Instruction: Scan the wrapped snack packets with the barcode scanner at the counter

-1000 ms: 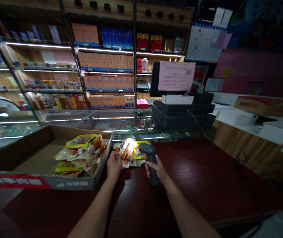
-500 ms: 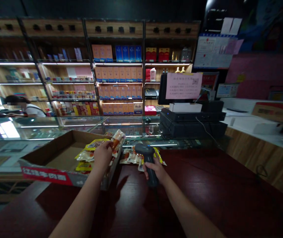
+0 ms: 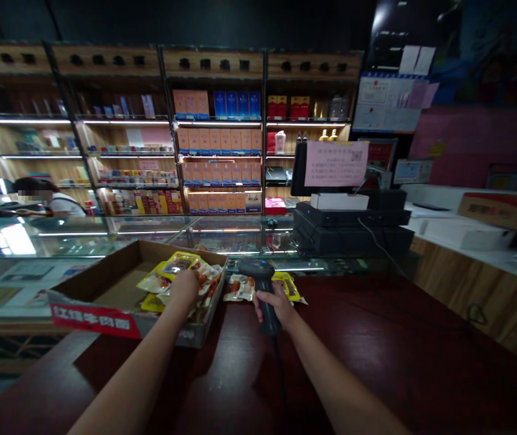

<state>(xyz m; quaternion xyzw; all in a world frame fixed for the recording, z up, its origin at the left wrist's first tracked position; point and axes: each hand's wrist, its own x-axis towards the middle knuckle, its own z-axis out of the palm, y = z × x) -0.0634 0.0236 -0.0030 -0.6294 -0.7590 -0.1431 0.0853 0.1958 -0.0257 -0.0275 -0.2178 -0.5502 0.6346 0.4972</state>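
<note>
My left hand [image 3: 184, 292] is down among the snack packets [image 3: 177, 264] at the right end of an open cardboard box [image 3: 93, 320]. Its fingers are curled, but the fingertips are hidden, so what they grip cannot be made out. These packets are yellow or clear, some with brown food inside. In my right hand [image 3: 276, 304] is a black barcode scanner [image 3: 265, 284], held by its handle, head pointing left and a cable hanging down. Just behind the scanner, more clear packets [image 3: 239, 288] and a yellow packet [image 3: 289, 285] lie on the table.
The dark red table [image 3: 353, 338] meets a glass display counter [image 3: 226, 238] at the back. Cash register equipment [image 3: 353, 226] with a pink notice [image 3: 335, 163] stands at the back right. Shelves of boxes line the wall. A person [image 3: 54, 196] sits at far left.
My left hand has lowered into the box; the clear packet it held up over the box's right edge is no longer raised. The scanner has shifted slightly left and turned. The view has tilted slightly.
</note>
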